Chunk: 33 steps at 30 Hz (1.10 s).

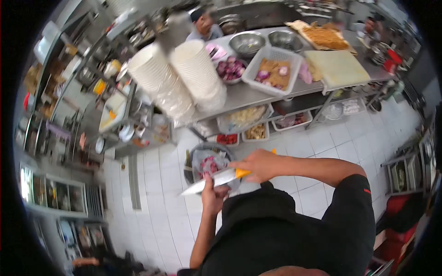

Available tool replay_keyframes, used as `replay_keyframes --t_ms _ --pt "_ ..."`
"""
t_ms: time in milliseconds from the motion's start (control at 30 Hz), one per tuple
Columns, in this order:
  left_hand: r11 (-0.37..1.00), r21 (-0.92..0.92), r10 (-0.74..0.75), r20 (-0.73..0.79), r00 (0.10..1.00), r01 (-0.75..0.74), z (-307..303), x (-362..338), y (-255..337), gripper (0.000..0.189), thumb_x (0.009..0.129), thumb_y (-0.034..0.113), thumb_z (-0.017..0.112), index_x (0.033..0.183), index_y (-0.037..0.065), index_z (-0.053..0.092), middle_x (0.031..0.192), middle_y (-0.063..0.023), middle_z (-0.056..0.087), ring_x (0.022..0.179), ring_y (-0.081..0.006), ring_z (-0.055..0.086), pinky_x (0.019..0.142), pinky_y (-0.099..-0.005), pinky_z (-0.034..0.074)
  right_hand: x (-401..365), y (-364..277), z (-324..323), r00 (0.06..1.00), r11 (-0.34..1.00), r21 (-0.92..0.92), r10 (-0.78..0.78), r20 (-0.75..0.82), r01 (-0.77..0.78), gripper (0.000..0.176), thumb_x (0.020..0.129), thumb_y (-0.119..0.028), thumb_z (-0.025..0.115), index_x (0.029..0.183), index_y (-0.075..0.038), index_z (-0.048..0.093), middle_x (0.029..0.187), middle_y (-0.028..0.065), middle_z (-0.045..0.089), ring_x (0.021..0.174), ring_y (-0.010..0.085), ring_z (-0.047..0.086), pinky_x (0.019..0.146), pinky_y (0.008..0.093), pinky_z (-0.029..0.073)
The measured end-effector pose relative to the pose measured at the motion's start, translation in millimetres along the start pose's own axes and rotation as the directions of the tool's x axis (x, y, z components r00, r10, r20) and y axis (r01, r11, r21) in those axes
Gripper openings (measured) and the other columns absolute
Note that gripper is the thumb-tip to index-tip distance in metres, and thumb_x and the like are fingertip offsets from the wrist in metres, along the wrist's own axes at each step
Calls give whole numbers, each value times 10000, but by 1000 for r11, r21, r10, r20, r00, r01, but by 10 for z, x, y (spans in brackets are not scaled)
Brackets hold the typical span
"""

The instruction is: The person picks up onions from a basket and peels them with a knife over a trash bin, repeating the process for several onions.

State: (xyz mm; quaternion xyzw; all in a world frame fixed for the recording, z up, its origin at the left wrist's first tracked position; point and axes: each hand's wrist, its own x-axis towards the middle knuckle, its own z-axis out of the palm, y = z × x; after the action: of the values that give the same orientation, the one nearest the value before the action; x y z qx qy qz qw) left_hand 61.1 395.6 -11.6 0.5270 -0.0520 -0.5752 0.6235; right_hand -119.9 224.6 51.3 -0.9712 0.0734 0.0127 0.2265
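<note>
My right hand (261, 165) is wrapped round the yellow handle of a large kitchen knife (216, 179). Its broad blade points left and passes across my left hand (212, 197). The left thumb is raised against the blade and the fingers are curled; whatever they may hold is hidden behind the blade. Just beyond both hands, a round grey bin (189, 170) with a plastic liner stands on the floor. Purple-red onion peelings (208, 164) lie inside it.
A steel table (239, 99) runs ahead, bearing stacked white tubs (195, 69), a bowl of red onions (231, 69), a white basket (272, 69) with onions and a cutting board (338, 69). Food trays (256, 132) sit below. A person (205, 27) is behind the table.
</note>
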Motion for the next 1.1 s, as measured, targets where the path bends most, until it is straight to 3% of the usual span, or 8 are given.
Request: replay_keyframes --t_ms 267,433,500,600,667,767,933,1100 --pt "1000 25 6 29 1000 -7 -891 130 372 543 999 546 414 1192 57 546 899 -81 668 634 -221 601 540 -367 433 -291 -1384 -1354 756 950 161 -103 -647 267 431 899 -221 674 543 -18 542 475 80 496 394 204 434 437 337 334" --pt "987 157 -55 143 988 32 -1429 198 613 614 979 574 443 1205 12 547 970 -109 688 697 -220 678 509 -338 495 -321 -1897 -564 564 720 692 595 -573 -57 415 888 -122 638 524 -45 452 464 61 424 401 185 376 433 353 298" --pt "977 202 -95 165 982 61 -1715 396 585 614 977 578 444 1184 10 554 945 -114 692 674 -212 676 494 -330 491 -411 -2071 -298 601 787 564 583 -546 -251 407 880 -167 652 543 -51 454 468 34 420 406 193 376 429 348 297" --pt "965 252 -109 166 980 64 -1807 393 614 614 974 585 444 1132 10 588 867 -112 699 651 -198 674 471 -322 486 -1080 -2844 -965 507 718 377 39 -861 585 466 723 -423 842 563 -116 529 493 -45 511 409 74 437 422 258 313" --pt "967 248 -90 146 985 52 -1738 392 648 612 971 588 446 1110 14 607 829 -106 699 656 -197 675 471 -324 485 -1556 -3237 -1309 558 795 227 -162 -814 562 479 665 -462 882 575 -126 553 478 -71 503 402 56 433 436 239 310" --pt "969 239 -94 119 988 63 -1646 350 714 602 963 592 463 1056 16 614 774 -93 684 596 -191 654 456 -306 474 -1494 -2980 -1115 338 871 245 97 -936 427 450 697 -433 860 588 -107 570 478 -58 497 395 91 408 453 271 305" --pt "986 158 -62 89 994 47 -1544 355 644 650 949 629 455 993 2 619 703 -115 662 586 -229 653 474 -335 474 -1224 -1880 -859 477 852 482 342 -809 205 370 804 -399 760 852 -43 669 629 43 560 504 130 426 517 308 287" --pt "997 71 5 -70 998 0 -1346 243 656 638 961 597 467 927 -19 629 618 -100 618 548 -212 625 500 -327 468 -20 -930 -838 324 -71 326 430 -843 943 868 890 -493 623 1478 32 260 1491 277 320 1389 407 305 1130 526 271"
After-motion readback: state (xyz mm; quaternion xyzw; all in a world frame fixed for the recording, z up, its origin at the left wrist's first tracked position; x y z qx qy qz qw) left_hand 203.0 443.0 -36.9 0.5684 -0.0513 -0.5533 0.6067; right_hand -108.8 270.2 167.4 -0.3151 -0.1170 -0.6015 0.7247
